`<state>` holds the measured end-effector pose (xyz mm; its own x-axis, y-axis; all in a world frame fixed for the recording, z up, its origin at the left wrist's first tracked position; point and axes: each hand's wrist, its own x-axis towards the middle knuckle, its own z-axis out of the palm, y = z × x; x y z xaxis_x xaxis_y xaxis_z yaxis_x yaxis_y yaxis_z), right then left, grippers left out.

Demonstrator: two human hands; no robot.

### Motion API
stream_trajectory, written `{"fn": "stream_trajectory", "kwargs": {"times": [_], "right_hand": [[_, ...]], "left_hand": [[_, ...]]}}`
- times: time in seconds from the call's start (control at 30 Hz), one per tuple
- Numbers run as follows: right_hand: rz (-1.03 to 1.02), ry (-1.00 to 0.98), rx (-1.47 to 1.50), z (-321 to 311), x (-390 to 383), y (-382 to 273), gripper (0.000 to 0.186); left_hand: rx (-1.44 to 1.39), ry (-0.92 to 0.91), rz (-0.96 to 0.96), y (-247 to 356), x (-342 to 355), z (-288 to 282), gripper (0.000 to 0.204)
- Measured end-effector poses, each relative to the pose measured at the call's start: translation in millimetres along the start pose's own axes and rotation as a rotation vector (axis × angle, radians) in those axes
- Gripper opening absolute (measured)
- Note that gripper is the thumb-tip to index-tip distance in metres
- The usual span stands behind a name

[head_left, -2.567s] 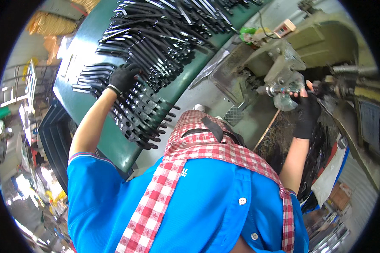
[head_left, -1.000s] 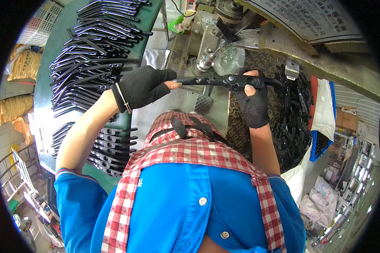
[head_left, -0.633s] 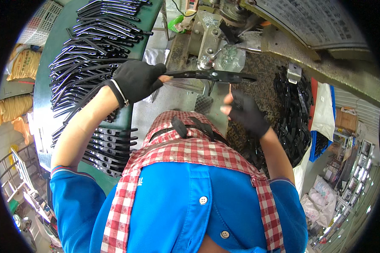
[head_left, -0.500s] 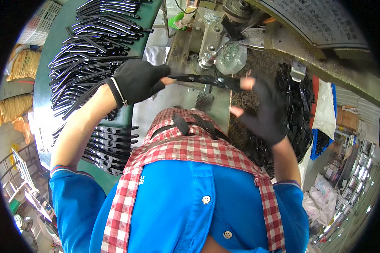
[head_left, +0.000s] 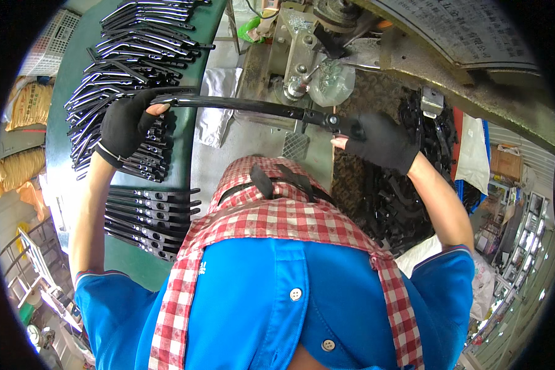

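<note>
A long black metal bar stretches across in front of me between both hands. My left hand, in a black fingerless glove, pinches its left end above the piled bars. At the other end is a dark jointed bracket with a round silver pin. My right hand, gloved the same way and partly smeared by motion, grips this bracket end. Its fingers hide the tip. Whether bar and bracket are one piece I cannot tell.
Many similar black bars lie in rows on a green table at left, with flat holed bars nearer. Ahead stands a machine with a clear plastic bag. Black parts are heaped at right.
The hands have moved apart, the left hand going left to the bar's far end. The right hand's fingers have closed round the bracket end. The bar now shows much more of its length.
</note>
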<state>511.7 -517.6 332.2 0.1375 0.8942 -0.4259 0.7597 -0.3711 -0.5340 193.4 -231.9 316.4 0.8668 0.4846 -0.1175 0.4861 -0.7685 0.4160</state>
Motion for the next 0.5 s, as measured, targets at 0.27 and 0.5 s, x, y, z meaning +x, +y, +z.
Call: {"fn": "stream_trajectory", "kwargs": {"times": [0.27,0.5], "right_hand": [[-0.073,0.201,-0.345,-10,12,-2,0.036],[-0.097,0.382,-0.241,-32,27,11,0.046]], "left_hand": [[-0.179,-0.063,-0.046,4,-5,13,0.043],[-0.220,0.071,-0.001,3,35,-1,0.043]]}}
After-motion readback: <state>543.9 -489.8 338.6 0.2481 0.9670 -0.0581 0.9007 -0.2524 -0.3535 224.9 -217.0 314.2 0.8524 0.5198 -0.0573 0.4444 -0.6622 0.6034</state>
